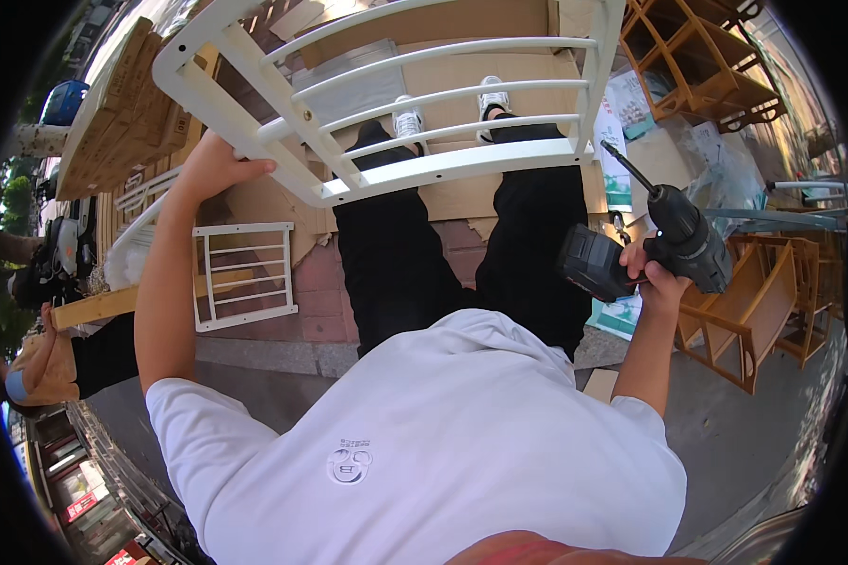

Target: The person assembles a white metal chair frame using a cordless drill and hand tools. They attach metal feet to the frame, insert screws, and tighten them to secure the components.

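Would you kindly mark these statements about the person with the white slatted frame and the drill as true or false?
1. The left hand grips the white slatted frame. True.
2. The right hand holds a hammer. False: it holds a black cordless drill.
3. The drill's bit touches the frame. False: the bit points up toward it but is apart from it.
4. A smaller white slatted panel lies on the ground at the person's left. True.
5. Wooden chairs stand at the person's right. True.

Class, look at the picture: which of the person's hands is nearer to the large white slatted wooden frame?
Left. The left hand grips the large white slatted wooden frame at its lower corner; the right hand holds a black cordless drill off to the frame's right, apart from it.
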The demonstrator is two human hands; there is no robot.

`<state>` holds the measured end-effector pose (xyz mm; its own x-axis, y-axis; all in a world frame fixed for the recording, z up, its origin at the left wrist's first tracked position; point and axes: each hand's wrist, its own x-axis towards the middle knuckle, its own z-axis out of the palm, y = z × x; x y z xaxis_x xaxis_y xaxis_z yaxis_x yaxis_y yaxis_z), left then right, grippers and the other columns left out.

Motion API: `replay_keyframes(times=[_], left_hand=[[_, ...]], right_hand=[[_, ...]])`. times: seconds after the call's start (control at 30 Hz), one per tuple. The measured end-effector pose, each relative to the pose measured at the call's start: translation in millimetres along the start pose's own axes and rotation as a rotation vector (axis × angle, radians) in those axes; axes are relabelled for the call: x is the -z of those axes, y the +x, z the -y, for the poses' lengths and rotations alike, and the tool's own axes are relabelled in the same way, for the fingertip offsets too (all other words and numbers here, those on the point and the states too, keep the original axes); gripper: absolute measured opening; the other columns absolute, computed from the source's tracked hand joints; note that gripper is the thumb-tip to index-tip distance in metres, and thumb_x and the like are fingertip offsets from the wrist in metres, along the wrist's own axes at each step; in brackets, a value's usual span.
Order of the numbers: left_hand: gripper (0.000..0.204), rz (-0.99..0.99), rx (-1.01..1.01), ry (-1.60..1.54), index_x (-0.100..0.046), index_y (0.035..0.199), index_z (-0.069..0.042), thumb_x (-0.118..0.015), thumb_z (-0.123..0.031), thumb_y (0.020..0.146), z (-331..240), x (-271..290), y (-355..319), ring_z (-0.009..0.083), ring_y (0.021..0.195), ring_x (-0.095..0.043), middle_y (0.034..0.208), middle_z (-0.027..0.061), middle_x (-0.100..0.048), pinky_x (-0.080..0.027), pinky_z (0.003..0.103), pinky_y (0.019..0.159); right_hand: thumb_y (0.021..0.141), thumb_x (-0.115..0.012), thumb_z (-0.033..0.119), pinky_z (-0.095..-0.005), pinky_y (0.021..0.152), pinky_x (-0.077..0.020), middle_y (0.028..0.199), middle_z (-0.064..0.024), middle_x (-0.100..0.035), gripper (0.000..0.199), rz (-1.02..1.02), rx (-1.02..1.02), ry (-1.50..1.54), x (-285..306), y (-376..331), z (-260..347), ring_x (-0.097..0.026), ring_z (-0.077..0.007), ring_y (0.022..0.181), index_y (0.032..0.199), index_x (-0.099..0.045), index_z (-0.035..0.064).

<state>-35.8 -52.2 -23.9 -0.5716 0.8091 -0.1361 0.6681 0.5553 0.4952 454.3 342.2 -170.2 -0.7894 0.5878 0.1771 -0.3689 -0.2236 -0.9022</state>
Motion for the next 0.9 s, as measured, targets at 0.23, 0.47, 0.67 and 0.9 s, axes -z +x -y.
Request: replay_keyframes(times=[0.23, 0.47, 0.67, 0.9], left_hand=[[0.033, -0.043, 0.042, 0.263, -0.073, 0.100, 0.005, -0.086, -0.018, 0.080, -20.6, -7.6, -13.8, 0.0250, 0.075, -0.069, 0.084, 0.0138, -0.073, -0.054, 0.037, 0.073], [0.038, -0.032, 0.100, 0.424, -0.070, 0.098, 0.007, -0.084, -0.025, 0.085, -45.1, -4.8, -4.0, 0.0319, 0.073, -0.067, 0.081, 0.0194, -0.071, -0.052, 0.042, 0.071], [0.043, -0.072, -0.031, 0.492, -0.069, 0.099, 0.010, -0.082, -0.030, 0.089, -18.4, -2.6, 6.6, 0.0344, 0.074, -0.068, 0.083, 0.0219, -0.071, -0.052, 0.044, 0.073], [0.046, -0.126, -0.085, 0.458, -0.069, 0.092, 0.010, -0.081, -0.035, 0.090, -3.0, -7.3, 24.6, 0.0350, 0.069, -0.066, 0.076, 0.0204, -0.069, -0.051, 0.046, 0.069]], right_hand=[[0.090, -0.070, 0.003, -0.0379, 0.099, -0.0501, 0.092, -0.0059, -0.063, 0.064, -0.568, -0.132, -0.219, 80.5, -128.8, 19.9, -0.062, -0.0179, 0.088, 0.149, -0.044, -0.0025], [0.083, -0.075, -0.007, -0.0351, 0.066, -0.0566, 0.089, -0.0038, -0.066, 0.022, -1.338, -0.357, -0.129, 183.9, -295.8, -231.2, -0.067, -0.0190, 0.079, 0.098, -0.065, 0.0043], [0.093, -0.080, 0.009, -0.0367, 0.091, -0.0538, 0.117, -0.0065, -0.070, 0.034, -1.591, -0.043, -0.122, 235.9, -338.1, -306.0, -0.066, -0.0203, 0.103, 0.125, -0.067, 0.0019], [0.092, -0.083, 0.031, -0.0389, 0.098, -0.0530, 0.128, -0.0121, -0.070, 0.060, -1.833, -0.168, -0.366, 236.7, -360.9, -361.3, -0.068, -0.0244, 0.108, 0.136, -0.061, -0.0034]])
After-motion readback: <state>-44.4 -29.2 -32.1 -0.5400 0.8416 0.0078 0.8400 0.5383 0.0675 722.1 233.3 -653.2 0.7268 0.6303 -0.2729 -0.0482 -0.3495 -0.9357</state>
